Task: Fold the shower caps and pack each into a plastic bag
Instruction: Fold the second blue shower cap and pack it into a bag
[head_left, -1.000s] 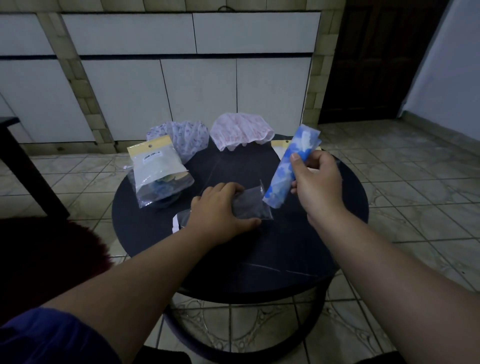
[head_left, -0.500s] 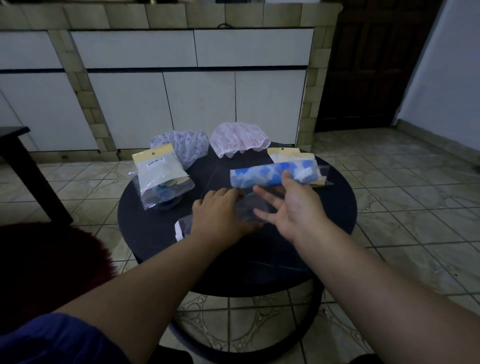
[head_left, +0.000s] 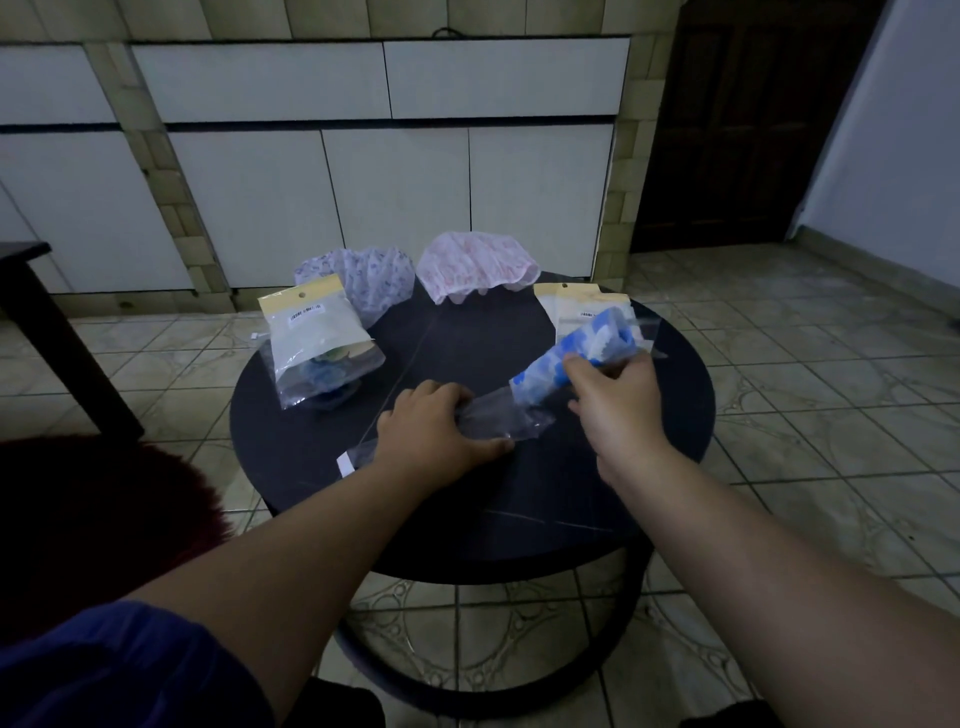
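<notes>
My right hand (head_left: 613, 395) grips a folded blue-and-white shower cap (head_left: 566, 364), rolled into a long strip, with its lower end at the mouth of a clear plastic bag (head_left: 498, 418). My left hand (head_left: 434, 431) holds that bag down on the round black table (head_left: 467, 509), fingers curled over it. A purple-patterned cap (head_left: 374, 275) and a pink cap (head_left: 475, 265) lie unfolded at the table's far edge.
A packed bag with a yellow header (head_left: 317, 343) stands at the table's left. More bags with yellow headers (head_left: 582, 306) lie at the right, behind the blue cap. A dark red furry seat (head_left: 104, 514) is at my left; tiled floor surrounds the table.
My right hand swung the folded blue cap from upright to level and now tilts it down, its lower end brought to the bag's mouth. My left hand stayed on the bag.
</notes>
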